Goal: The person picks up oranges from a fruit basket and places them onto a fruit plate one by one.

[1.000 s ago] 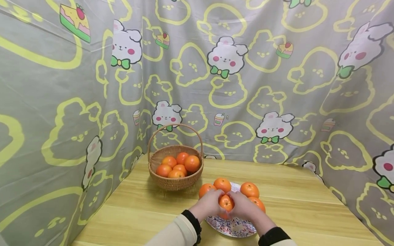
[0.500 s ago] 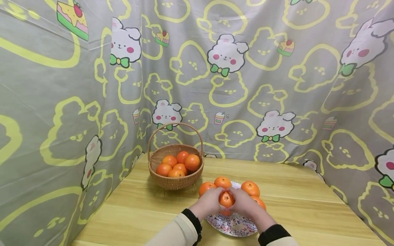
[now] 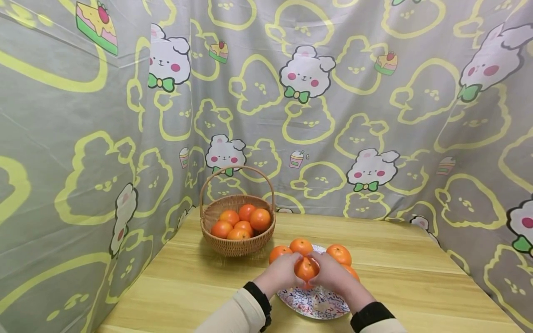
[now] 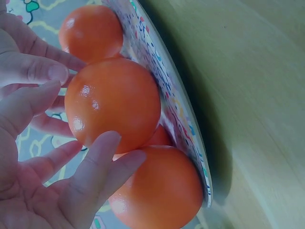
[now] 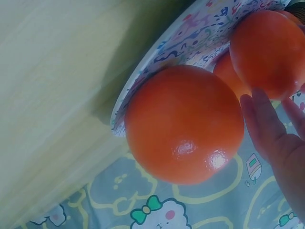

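Over the patterned plate (image 3: 314, 306), left hand (image 3: 281, 274) and right hand (image 3: 331, 274), fingers relaxed, around one orange (image 3: 306, 269)

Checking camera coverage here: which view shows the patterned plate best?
The head view: it shows the patterned plate most fully, its near part bare, though the left hand, right hand and fruit hide parts. The left wrist view shows only a slanting edge strip; the right wrist view, another edge section; fruit overlaps it in both.

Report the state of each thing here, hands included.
Basket: upright, handle up.
Basket fruit: piled inside.
Plate: face up, partly covered.
Outer fruit: on the plate.
Central fruit: flanked by left hand and right hand.
Left hand: fingers loosely extended.
Right hand: fingers loosely extended.
Curtain: hanging, creased.
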Demonstrator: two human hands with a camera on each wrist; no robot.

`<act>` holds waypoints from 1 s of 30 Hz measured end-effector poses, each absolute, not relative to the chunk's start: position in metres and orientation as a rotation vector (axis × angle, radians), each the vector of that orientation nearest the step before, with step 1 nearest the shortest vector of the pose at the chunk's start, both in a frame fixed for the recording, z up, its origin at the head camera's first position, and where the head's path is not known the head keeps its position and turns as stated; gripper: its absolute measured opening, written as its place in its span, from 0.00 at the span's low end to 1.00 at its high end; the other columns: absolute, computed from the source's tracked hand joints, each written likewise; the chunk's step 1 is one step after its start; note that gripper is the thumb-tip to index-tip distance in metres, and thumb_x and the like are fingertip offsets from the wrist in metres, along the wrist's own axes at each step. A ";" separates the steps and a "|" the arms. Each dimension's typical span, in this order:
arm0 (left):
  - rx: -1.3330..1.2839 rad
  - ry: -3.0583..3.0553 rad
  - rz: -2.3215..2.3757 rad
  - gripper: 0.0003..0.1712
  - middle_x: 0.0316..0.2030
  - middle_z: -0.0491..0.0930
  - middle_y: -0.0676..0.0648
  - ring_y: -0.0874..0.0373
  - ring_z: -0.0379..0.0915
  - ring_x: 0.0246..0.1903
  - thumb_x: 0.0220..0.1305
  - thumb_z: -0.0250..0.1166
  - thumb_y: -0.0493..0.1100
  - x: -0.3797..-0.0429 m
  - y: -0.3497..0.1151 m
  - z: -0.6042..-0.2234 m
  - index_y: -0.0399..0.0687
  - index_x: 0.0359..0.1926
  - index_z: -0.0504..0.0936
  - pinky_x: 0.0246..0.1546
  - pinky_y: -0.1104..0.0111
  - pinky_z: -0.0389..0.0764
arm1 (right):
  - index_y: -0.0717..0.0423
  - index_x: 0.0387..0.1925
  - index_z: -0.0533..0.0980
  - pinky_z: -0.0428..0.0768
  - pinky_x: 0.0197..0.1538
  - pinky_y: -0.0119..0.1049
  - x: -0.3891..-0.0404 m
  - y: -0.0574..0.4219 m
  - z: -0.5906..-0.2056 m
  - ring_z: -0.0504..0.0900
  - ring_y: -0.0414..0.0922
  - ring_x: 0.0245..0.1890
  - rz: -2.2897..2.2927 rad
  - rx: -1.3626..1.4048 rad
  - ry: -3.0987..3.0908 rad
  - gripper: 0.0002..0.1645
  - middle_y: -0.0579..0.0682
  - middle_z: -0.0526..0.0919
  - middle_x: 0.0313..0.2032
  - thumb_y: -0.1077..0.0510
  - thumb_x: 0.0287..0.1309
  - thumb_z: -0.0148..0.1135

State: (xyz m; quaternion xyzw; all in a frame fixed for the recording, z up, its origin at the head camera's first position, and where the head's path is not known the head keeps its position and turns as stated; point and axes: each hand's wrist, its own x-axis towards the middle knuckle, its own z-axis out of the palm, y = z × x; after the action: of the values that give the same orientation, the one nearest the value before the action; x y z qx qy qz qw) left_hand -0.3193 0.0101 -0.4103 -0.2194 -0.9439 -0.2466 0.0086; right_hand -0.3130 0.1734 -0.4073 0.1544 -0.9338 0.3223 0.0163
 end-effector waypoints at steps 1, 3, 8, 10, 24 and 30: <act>-0.686 -2.953 -0.777 0.39 0.50 0.75 0.47 0.54 0.70 0.51 0.40 0.75 0.48 -0.319 0.010 -0.410 0.48 0.57 0.72 0.51 0.61 0.70 | 0.56 0.53 0.72 0.74 0.44 0.48 -0.313 0.173 -0.407 0.73 0.49 0.42 1.018 0.472 -2.904 0.38 0.55 0.76 0.45 0.67 0.32 0.72; -0.687 -2.952 -0.805 0.39 0.50 0.75 0.48 0.54 0.70 0.51 0.40 0.75 0.48 -0.320 0.009 -0.409 0.48 0.56 0.72 0.51 0.61 0.70 | 0.57 0.53 0.72 0.74 0.45 0.49 -0.313 0.174 -0.406 0.73 0.50 0.43 1.024 0.468 -2.907 0.39 0.56 0.76 0.45 0.67 0.32 0.72; -0.703 -2.937 -0.856 0.35 0.47 0.76 0.49 0.56 0.71 0.47 0.40 0.75 0.47 -0.322 0.005 -0.406 0.49 0.53 0.74 0.48 0.62 0.72 | 0.60 0.53 0.71 0.73 0.47 0.50 -0.313 0.174 -0.401 0.74 0.50 0.43 0.967 0.466 -2.929 0.37 0.55 0.76 0.44 0.65 0.35 0.73; -0.713 -2.935 -0.863 0.35 0.46 0.76 0.50 0.57 0.71 0.46 0.41 0.75 0.47 -0.322 0.004 -0.405 0.50 0.53 0.74 0.47 0.63 0.72 | 0.59 0.53 0.72 0.74 0.47 0.50 -0.313 0.174 -0.400 0.74 0.49 0.43 0.967 0.456 -2.940 0.36 0.54 0.76 0.43 0.64 0.35 0.73; -0.777 -2.886 -0.930 0.34 0.51 0.75 0.46 0.54 0.70 0.51 0.47 0.71 0.52 -0.328 -0.008 -0.394 0.48 0.56 0.72 0.51 0.60 0.71 | 0.62 0.54 0.71 0.69 0.52 0.57 -0.316 0.171 -0.386 0.71 0.59 0.53 0.969 0.449 -2.910 0.32 0.61 0.73 0.53 0.56 0.46 0.69; -0.710 -2.831 -1.095 0.37 0.55 0.71 0.43 0.49 0.68 0.54 0.48 0.70 0.52 -0.333 -0.018 -0.386 0.47 0.59 0.69 0.52 0.57 0.70 | 0.60 0.60 0.66 0.71 0.50 0.56 -0.318 0.167 -0.377 0.71 0.60 0.53 1.007 0.396 -2.891 0.36 0.62 0.71 0.55 0.54 0.50 0.66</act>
State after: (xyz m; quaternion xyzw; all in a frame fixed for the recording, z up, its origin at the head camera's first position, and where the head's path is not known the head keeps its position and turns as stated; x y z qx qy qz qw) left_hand -0.3330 -0.0176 -0.3857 -0.2277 -0.9081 -0.3511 0.0121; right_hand -0.3180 0.1673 -0.3767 0.1282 -0.9362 0.3261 0.0275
